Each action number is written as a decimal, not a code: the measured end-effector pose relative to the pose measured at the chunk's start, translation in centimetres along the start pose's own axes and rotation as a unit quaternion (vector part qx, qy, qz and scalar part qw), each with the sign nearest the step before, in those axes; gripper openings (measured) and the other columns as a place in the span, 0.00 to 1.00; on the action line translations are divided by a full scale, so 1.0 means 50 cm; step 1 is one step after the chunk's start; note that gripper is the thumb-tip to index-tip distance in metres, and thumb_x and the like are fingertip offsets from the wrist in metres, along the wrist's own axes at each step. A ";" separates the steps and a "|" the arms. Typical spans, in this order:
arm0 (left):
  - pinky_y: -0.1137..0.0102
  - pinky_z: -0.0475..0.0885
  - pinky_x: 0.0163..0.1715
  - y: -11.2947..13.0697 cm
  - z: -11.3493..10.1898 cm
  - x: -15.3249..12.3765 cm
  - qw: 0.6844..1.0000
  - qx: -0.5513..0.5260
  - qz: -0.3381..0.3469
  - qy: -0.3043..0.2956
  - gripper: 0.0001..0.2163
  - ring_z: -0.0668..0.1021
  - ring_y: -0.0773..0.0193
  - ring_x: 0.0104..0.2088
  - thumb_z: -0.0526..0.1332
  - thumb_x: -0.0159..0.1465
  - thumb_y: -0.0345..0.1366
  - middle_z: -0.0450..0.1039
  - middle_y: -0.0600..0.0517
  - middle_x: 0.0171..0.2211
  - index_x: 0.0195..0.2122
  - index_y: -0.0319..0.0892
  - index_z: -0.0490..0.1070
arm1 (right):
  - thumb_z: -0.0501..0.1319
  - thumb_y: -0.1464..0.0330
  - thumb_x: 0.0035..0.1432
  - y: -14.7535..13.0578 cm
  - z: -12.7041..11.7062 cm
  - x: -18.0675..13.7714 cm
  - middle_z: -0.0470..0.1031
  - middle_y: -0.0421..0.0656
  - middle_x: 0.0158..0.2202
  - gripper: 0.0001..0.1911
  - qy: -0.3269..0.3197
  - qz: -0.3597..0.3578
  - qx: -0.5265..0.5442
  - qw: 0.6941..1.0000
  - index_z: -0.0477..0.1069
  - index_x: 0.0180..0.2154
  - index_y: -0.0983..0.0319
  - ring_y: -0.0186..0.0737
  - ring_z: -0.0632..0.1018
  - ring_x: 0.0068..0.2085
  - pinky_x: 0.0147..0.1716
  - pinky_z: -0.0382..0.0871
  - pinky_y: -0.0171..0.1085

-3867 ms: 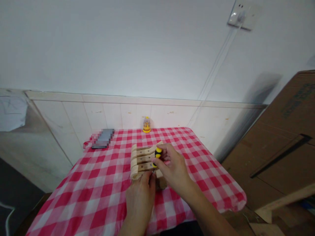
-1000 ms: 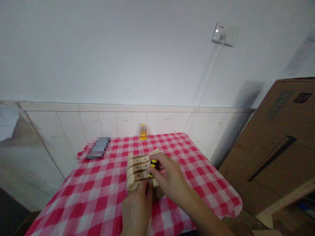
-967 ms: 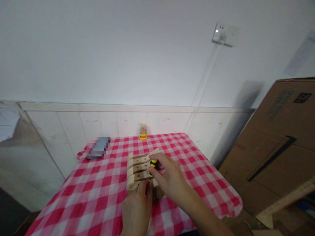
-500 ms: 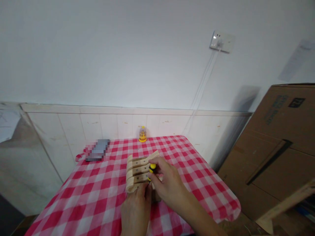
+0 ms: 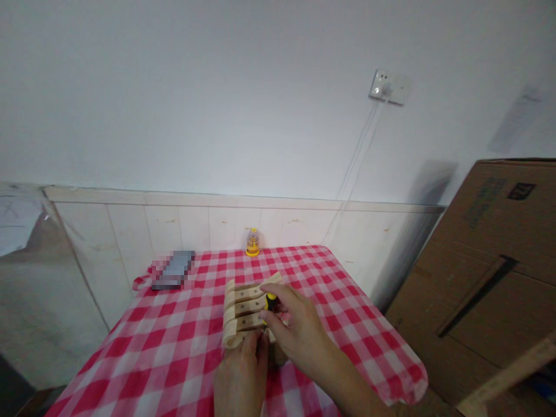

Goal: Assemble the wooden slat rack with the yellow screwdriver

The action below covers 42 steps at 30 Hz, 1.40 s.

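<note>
A small yellow-and-black screwdriver (image 5: 270, 302) stands over the near right part of a pale wooden slatted piece (image 5: 249, 305). My right hand (image 5: 299, 324) has its thumb and fingers around the handle. The piece has parallel curved slats with dark screws or holes in them, and it lies on the checked tablecloth. Close to the screwdriver's lower end, my left hand (image 5: 242, 365) grips the near edge of the wood, fingers bent. The tip of the screwdriver is mostly hidden by my fingers.
A clear-and-yellow container (image 5: 252, 242) stands at the back of the table by the wall. A grey flat device (image 5: 176, 270), blurred out, lies at the back left. The red-and-white tablecloth (image 5: 174, 341) covers the table. To the right leans a large cardboard box (image 5: 486, 260).
The scene sits slightly lower in view as the camera tilts up. My right fingers and the screwdriver handle have shifted a little; my left hand keeps its place on the wood.
</note>
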State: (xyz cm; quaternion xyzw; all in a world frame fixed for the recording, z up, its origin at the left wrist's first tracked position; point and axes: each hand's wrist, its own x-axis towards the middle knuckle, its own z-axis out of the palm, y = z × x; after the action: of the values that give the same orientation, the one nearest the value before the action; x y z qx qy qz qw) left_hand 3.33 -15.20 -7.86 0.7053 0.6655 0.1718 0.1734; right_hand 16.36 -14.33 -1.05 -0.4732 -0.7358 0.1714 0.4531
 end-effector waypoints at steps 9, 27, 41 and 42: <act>0.67 0.73 0.32 0.002 -0.001 -0.001 1.000 0.014 -0.001 -0.005 0.16 0.87 0.51 0.42 0.50 0.76 0.38 0.86 0.45 0.43 0.51 0.47 0.79 | 0.64 0.75 0.60 0.010 0.007 -0.001 0.81 0.43 0.50 0.22 0.010 0.056 0.021 0.998 0.75 0.55 0.54 0.45 0.82 0.49 0.50 0.77 0.45; 0.68 0.73 0.31 0.003 0.005 -0.003 1.000 -0.001 0.005 0.021 0.17 0.86 0.52 0.40 0.49 0.75 0.37 0.86 0.44 0.41 0.48 0.46 0.80 | 0.61 0.74 0.62 0.014 0.010 -0.006 0.80 0.46 0.52 0.23 0.018 0.030 0.014 0.999 0.73 0.57 0.55 0.47 0.81 0.52 0.51 0.77 0.48; 0.66 0.78 0.32 -0.083 -0.013 -0.044 0.969 -0.160 -0.001 0.186 0.15 0.85 0.55 0.31 0.57 0.68 0.48 0.86 0.50 0.35 0.46 0.51 0.79 | 0.67 0.67 0.60 0.023 -0.045 -0.014 0.83 0.44 0.42 0.17 0.188 0.054 0.130 0.972 0.74 0.52 0.56 0.43 0.85 0.41 0.43 0.82 0.42; 0.66 0.78 0.30 -0.099 -0.023 -0.045 0.963 -0.166 -0.026 0.212 0.16 0.84 0.55 0.29 0.57 0.67 0.51 0.84 0.51 0.32 0.46 0.51 0.79 | 0.67 0.67 0.60 0.024 -0.046 -0.017 0.83 0.44 0.42 0.17 0.191 0.054 0.128 0.972 0.74 0.52 0.56 0.43 0.85 0.42 0.44 0.82 0.42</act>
State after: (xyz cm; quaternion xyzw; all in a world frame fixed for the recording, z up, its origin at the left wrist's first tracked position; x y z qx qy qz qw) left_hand -1.71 -17.15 -9.20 0.5961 0.6677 0.4210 0.1471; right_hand 19.05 -14.88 -1.09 -0.4744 -0.5812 0.1945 0.6319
